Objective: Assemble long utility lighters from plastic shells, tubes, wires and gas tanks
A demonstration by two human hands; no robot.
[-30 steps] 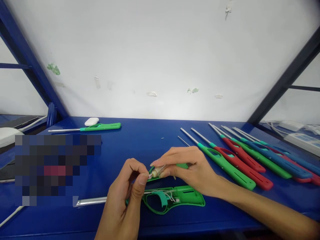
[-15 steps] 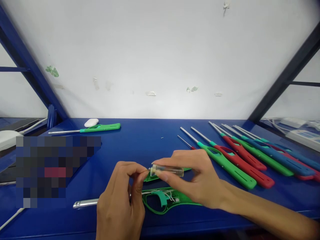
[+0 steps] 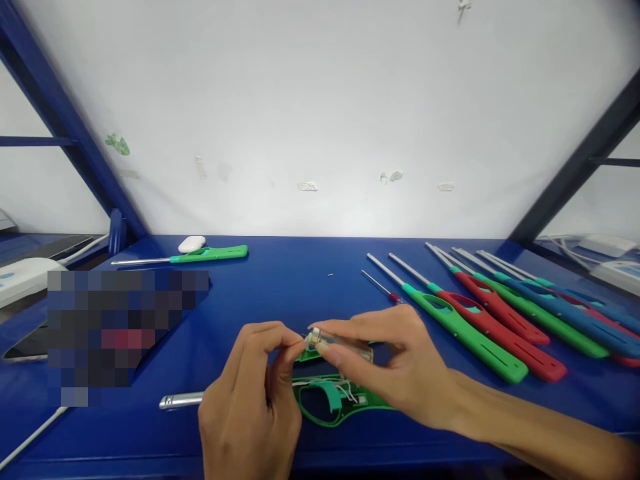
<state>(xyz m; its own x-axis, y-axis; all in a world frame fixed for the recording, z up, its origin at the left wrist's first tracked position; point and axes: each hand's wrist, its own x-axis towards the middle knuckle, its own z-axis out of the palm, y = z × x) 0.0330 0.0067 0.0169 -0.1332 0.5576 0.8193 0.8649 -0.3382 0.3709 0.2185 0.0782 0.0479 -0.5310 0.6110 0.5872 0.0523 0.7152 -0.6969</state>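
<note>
My right hand (image 3: 407, 363) grips a small clear fuel tank (image 3: 363, 350) between thumb and fingers, its pale valve end pointing left. At that end my left hand (image 3: 253, 393) is closed in a pinch; whatever sits between its fingertips is too small to make out. Beneath both hands lies an opened green lighter body (image 3: 323, 423), with a teal trigger (image 3: 333, 396) and white wires (image 3: 345, 387) showing inside. Its metal tube (image 3: 181, 400) sticks out to the left. Another green shell piece (image 3: 307, 355) lies behind, partly hidden by my hands.
Several long lighters, including a green one (image 3: 470, 333) and a red one (image 3: 505, 333), lie along the right. A red-handled screwdriver (image 3: 380, 283) is beside them. At back left are another green lighter (image 3: 215, 253) and a white case (image 3: 192, 244). A blurred-out dark object (image 3: 170, 313) lies left.
The whole view has shifted slightly, so things appear a little further right. The fuel tank is tilted a bit more and more covered by my right hand's fingers. Both hands keep their hold.
</note>
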